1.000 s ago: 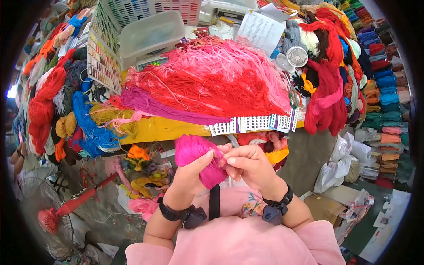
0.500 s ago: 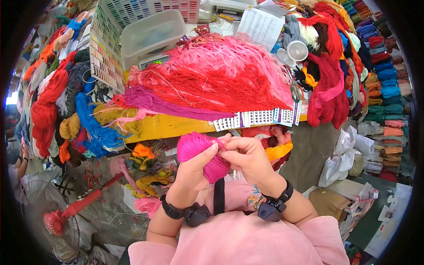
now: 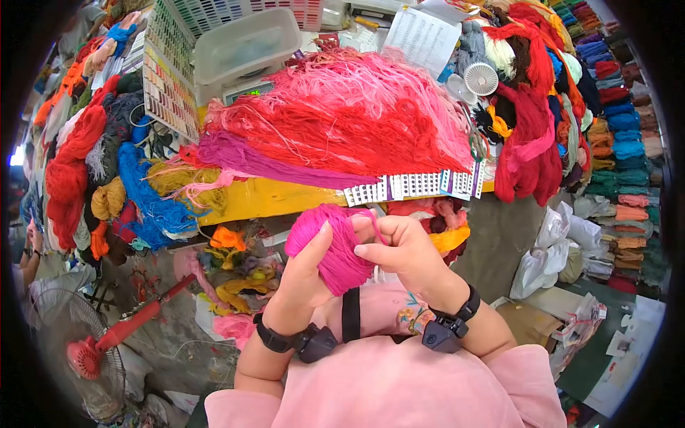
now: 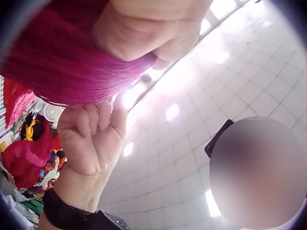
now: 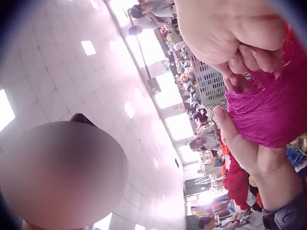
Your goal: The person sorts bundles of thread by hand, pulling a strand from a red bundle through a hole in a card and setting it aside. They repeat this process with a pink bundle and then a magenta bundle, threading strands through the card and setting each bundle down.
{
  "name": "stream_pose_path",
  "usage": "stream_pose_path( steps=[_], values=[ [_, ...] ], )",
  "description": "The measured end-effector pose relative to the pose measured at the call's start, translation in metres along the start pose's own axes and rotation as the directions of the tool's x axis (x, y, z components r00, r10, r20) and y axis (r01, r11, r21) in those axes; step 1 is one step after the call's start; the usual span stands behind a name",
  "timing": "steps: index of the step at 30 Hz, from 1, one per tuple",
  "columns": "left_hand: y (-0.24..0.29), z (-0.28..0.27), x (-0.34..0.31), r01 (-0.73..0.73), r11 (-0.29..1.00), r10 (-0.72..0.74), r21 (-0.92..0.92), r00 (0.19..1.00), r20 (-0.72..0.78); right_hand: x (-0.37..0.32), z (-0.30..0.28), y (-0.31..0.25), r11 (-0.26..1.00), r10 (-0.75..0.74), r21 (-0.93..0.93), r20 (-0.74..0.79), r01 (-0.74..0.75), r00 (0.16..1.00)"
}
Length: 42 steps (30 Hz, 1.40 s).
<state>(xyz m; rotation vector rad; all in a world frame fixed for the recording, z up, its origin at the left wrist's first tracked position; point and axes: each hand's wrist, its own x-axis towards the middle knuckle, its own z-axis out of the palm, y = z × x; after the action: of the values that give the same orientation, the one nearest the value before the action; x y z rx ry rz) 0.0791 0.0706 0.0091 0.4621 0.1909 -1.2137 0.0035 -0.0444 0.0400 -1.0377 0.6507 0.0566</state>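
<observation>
A magenta bundle of yarn (image 3: 327,242) is held up in front of the chest, close to the table's near edge. My left hand (image 3: 303,274) grips it from the left, thumb lying up along its near face. At the bundle's right side, my right hand (image 3: 408,248) pinches a strand (image 3: 372,222) of the same yarn with curled fingers. In the right wrist view that hand's fingertips (image 5: 236,62) are right at the yarn (image 5: 268,108). From the left wrist, the yarn (image 4: 62,57) fills the upper left, with the right hand (image 4: 91,136) below it.
Loose red and pink yarn (image 3: 335,128) is heaped on the yellow-edged table (image 3: 264,201), with a purple hank (image 3: 271,162) along its front. Punched cards (image 3: 414,185) lie at the edge. A plastic tub (image 3: 246,46) stands behind. A red fan (image 3: 85,357) is at lower left.
My right hand has eased right and its pinch has shifted, so a looped strand now shows between it and the bundle. The left hand keeps hold, the bundle turned slightly.
</observation>
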Motion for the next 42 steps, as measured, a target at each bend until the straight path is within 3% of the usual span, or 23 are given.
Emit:
stream_pose_path(
  steps=[2, 4, 6, 10, 12, 19, 21, 23, 24, 26, 27, 29, 31, 33, 35, 36, 38, 39, 40, 41, 42],
  values=[
    [0.001, -0.005, 0.001, 0.019, 0.999, -0.018, -0.033, 0.999, 0.033, 0.004, -0.005, 0.007, 0.996, -0.051, -0.075, 0.016, 0.052, 0.999],
    [0.002, -0.008, 0.0, 0.036, 0.997, -0.031, -0.067, 0.997, 0.066, 0.004, -0.004, 0.003, 1.0, -0.001, -0.025, -0.002, 0.001, 1.0],
    [0.002, -0.009, -0.001, -0.001, 1.0, 0.001, -0.001, 1.0, -0.021, 0.004, -0.004, 0.001, 0.999, 0.049, 0.025, -0.019, -0.049, 0.999],
    [0.004, -0.011, 0.002, -0.044, 0.994, 0.043, 0.096, 0.999, 0.021, 0.006, -0.005, 0.003, 0.992, 0.091, 0.094, -0.005, -0.09, 0.996],
    [0.005, -0.011, 0.003, 0.042, 0.999, -0.042, 0.008, 0.999, -0.021, 0.008, -0.005, 0.004, 0.988, 0.089, 0.126, 0.011, -0.09, 0.996],
    [0.007, -0.017, 0.002, 0.003, 1.0, -0.003, -0.008, 0.998, -0.058, 0.01, 0.004, -0.006, 0.985, 0.133, 0.109, 0.009, -0.133, 0.991],
    [0.011, -0.016, 0.001, 0.015, 0.996, -0.02, -0.087, 0.998, -0.057, 0.011, 0.001, -0.005, 0.979, 0.166, 0.118, 0.014, -0.167, 0.986],
    [0.012, -0.018, 0.002, 0.03, 0.994, -0.036, -0.107, 0.998, -0.054, 0.015, -0.008, 0.005, 0.963, 0.042, 0.253, 0.187, -0.089, 0.982],
    [0.013, -0.019, 0.002, 0.05, 0.991, -0.056, -0.124, 0.997, -0.047, 0.016, -0.011, 0.005, 0.963, 0.046, 0.252, 0.19, -0.094, 0.981],
    [0.014, -0.019, 0.002, 0.053, 0.991, -0.063, -0.121, 0.995, -0.079, 0.018, -0.014, 0.003, 0.899, 0.07, 0.383, 0.348, -0.21, 0.935],
    [0.014, -0.019, 0.003, 0.061, 0.991, -0.074, -0.116, 0.991, -0.108, 0.017, -0.01, 0.001, 0.899, 0.073, 0.383, 0.348, -0.213, 0.935],
    [0.013, -0.013, 0.005, 0.027, 0.993, -0.038, -0.111, 0.995, -0.094, 0.014, 0.006, -0.01, 0.971, 0.141, 0.19, 0.053, -0.148, 0.989],
    [0.012, -0.012, 0.007, -0.007, 0.994, -0.001, -0.105, 0.997, -0.078, 0.019, 0.01, -0.004, 0.987, 0.113, 0.112, 0.032, -0.115, 0.993],
    [0.012, -0.014, 0.007, 0.056, 0.995, -0.065, -0.082, 0.993, -0.102, 0.022, 0.006, 0.003, 0.996, 0.083, 0.033, 0.014, -0.084, 0.996],
    [0.012, -0.015, 0.008, 0.056, 0.994, -0.065, -0.093, 0.993, -0.098, 0.025, 0.0, 0.009, 0.972, 0.023, -0.234, 0.064, -0.008, 0.998],
    [0.012, -0.015, 0.009, 0.054, 0.993, -0.064, -0.102, 0.994, -0.092, 0.024, 0.0, 0.008, 0.973, 0.023, -0.233, 0.062, -0.008, 0.998],
    [0.01, -0.021, 0.01, 0.031, 0.996, -0.037, -0.086, 0.997, -0.074, 0.023, 0.001, 0.006, 0.996, 0.084, -0.031, -0.013, -0.084, 0.996],
    [0.008, -0.025, 0.01, 0.005, 0.997, -0.009, -0.071, 0.998, -0.055, 0.023, 0.0, 0.006, 0.996, 0.084, -0.031, -0.013, -0.085, 0.996],
    [0.007, -0.027, 0.01, 0.006, 0.997, -0.01, -0.071, 0.998, -0.056, 0.023, -0.002, 0.004, 0.992, 0.089, 0.086, 0.024, -0.09, 0.996],
    [0.007, -0.029, 0.01, -0.009, 0.995, 0.011, -0.103, 1.0, 0.023, 0.023, -0.005, 0.003, 0.975, 0.088, 0.201, 0.06, -0.098, 0.994],
    [0.007, -0.03, 0.011, -0.021, 0.99, 0.035, -0.136, 0.994, 0.101, 0.022, -0.01, 0.001, 0.975, 0.087, 0.202, 0.058, -0.097, 0.995]
  ],
)
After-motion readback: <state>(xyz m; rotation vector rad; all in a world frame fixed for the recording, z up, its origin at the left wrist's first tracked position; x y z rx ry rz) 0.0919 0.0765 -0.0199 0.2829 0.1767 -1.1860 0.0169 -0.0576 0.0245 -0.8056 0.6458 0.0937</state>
